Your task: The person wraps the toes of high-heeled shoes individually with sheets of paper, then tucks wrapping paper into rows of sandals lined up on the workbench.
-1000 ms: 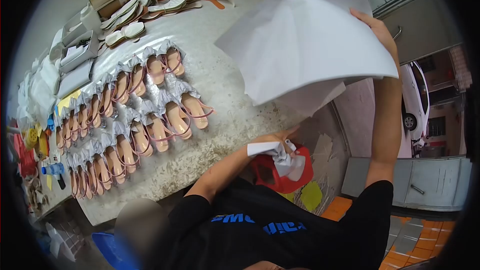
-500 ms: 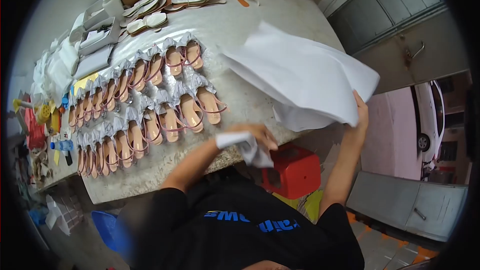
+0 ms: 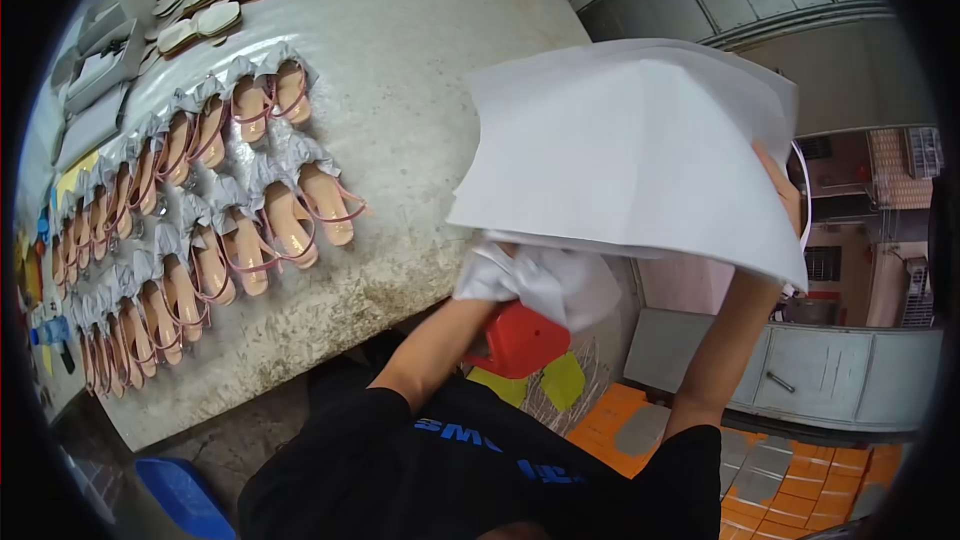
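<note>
A stack of large white paper sheets (image 3: 620,150) bows out in front of me, over the table's right edge. My right hand (image 3: 780,185) grips its right side, fingers closed and partly covered by the paper. My left hand (image 3: 507,249) is at the lower left edge of the sheets; its fingers are hidden behind them. Around my left wrist hangs a crumpled white piece of thin material (image 3: 500,277), with a looser part trailing to the right. Rows of pink-strapped sandals (image 3: 325,202), grey paper wrapped at their heels, lie on the table to the left.
The sandals rest on a worn grey table (image 3: 400,130). Insole pieces (image 3: 200,25) lie at its back left. Below my left arm is a red stool (image 3: 520,340). A blue dustpan-like object (image 3: 185,500) is on the floor. Grey metal cabinets (image 3: 810,375) stand at right.
The view has turned right, so the table and sandals appear further left. The paper has spread out and come between my hands. My left hand has moved up to it, its fingers now hidden.
</note>
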The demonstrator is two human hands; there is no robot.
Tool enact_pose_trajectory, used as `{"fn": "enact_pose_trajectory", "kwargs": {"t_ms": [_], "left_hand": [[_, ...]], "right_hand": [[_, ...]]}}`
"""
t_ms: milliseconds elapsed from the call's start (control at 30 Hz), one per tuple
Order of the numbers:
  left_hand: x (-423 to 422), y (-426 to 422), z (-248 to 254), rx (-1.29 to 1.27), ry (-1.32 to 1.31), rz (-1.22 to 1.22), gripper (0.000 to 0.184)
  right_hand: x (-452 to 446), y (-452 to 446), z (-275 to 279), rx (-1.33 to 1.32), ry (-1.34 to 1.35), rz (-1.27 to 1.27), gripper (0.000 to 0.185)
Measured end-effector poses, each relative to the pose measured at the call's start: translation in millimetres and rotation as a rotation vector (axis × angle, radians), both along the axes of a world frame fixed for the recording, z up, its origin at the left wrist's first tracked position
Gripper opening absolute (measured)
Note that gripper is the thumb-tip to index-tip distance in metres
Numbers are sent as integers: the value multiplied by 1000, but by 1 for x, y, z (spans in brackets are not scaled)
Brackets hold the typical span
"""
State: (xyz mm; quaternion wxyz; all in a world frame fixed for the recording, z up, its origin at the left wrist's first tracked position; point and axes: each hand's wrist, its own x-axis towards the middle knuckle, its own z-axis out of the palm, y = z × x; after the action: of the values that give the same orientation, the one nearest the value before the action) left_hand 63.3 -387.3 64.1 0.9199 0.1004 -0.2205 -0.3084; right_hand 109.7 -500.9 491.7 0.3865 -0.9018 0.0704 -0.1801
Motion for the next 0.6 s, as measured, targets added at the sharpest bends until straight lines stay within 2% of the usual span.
{"fn": "enact_pose_trajectory", "kwargs": {"t_ms": [67, 133, 167, 200, 233, 300, 333, 367, 433, 467, 500, 533, 567, 600], "left_hand": [[63, 35, -19, -260, 11, 140, 107], [130, 76, -17, -518, 8, 206, 111], [157, 93, -3, -544, 37, 229, 114], [178, 109, 17, -492, 123, 254, 108], [199, 125, 37, -438, 208, 278, 102], [269, 135, 34, -78, -80, 903, 113], [272, 148, 35, -62, -93, 912, 113], [274, 168, 36, 59, -17, 852, 108], [268, 223, 36, 318, 148, 724, 98], [240, 251, 65, 662, 97, 724, 87], [210, 279, 96, 999, 23, 683, 77], [178, 303, 110, 1226, 19, 638, 67], [146, 327, 125, 1456, 0, 564, 58], [115, 351, 140, 1665, -25, 464, 49]], "right_hand": [[-27, 36, 19, -75, -16, -95, 43], [-45, 65, 26, -436, -74, -299, 43], [-45, 63, 24, -25, -126, -324, 43], [-44, 60, 20, 392, -170, -336, 44], [-46, 55, 11, 418, -175, -322, 44], [-52, 42, -16, 641, 37, -157, 48], [-53, 51, -36, 527, 58, -282, 48], [-53, 56, -69, 780, 11, -248, 49], [-62, 69, -136, 993, 98, -277, 47], [-69, 57, -191, 1142, 171, -176, 44], [-74, 60, -242, 1258, 192, -233, 43], [-78, 66, -295, 1374, 219, -293, 41], [-87, 61, -361, 1577, 238, -235, 39], [-98, 65, -421, 1559, 228, -232, 38]]}}
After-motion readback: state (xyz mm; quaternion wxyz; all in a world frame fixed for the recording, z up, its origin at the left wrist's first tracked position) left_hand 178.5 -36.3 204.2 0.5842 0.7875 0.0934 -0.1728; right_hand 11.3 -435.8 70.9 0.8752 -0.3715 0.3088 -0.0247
